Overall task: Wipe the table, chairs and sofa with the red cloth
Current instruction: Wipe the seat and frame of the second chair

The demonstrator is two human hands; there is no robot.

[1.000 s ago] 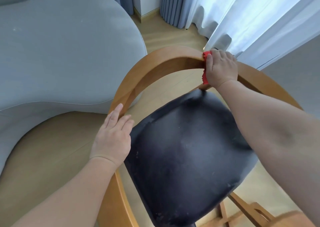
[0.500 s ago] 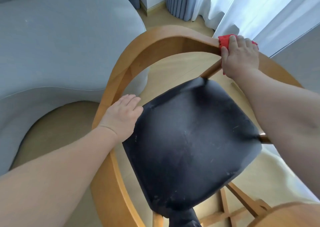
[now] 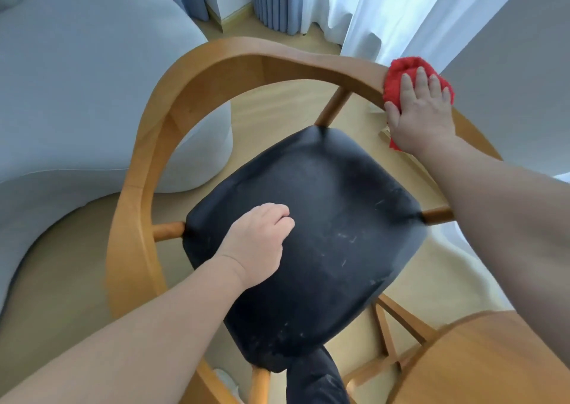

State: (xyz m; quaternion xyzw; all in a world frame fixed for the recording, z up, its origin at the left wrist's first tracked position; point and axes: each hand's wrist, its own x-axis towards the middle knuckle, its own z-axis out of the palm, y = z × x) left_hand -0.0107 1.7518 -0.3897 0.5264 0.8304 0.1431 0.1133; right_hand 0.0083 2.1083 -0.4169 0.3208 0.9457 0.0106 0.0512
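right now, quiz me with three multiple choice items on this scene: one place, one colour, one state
1. Where is the cloth? A floor, B rail, C table
2. The seat is: A black, B white, C green
3. The right hand has its fingers: A in a fist, B off the cloth, C spread flat on the cloth

1 B, it lies on the rail under the hand; 2 A, the seat shows black all over; 3 C, straight fingers press the cloth.
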